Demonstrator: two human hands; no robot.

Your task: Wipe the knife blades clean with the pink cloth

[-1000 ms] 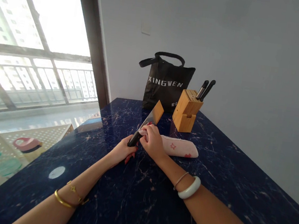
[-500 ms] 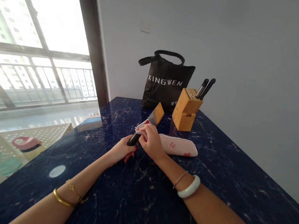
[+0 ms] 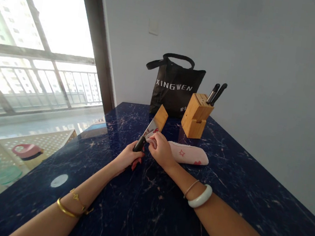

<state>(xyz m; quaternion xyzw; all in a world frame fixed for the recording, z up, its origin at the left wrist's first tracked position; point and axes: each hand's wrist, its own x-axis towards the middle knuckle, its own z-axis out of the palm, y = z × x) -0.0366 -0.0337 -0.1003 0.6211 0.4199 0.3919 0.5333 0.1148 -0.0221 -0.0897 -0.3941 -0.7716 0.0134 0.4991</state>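
Observation:
My left hand (image 3: 127,157) grips the black handle of a cleaver (image 3: 154,124), whose shiny blade points up and away over the dark blue marble table (image 3: 148,209). My right hand (image 3: 161,148) presses a pink cloth (image 3: 189,154) against the lower part of the blade, close to the handle. The rest of the cloth, printed with small red stars, lies on the table to the right of my hand.
A wooden knife block (image 3: 197,114) with two black-handled knives stands behind the cloth. A black tote bag (image 3: 176,85) stands against the grey wall. A large window is on the left, with a white perforated surface (image 3: 0,167) below it.
The cleaver has tilted and shifted slightly left, its blade now more upright. My right hand with the cloth slid a little down the blade toward the handle.

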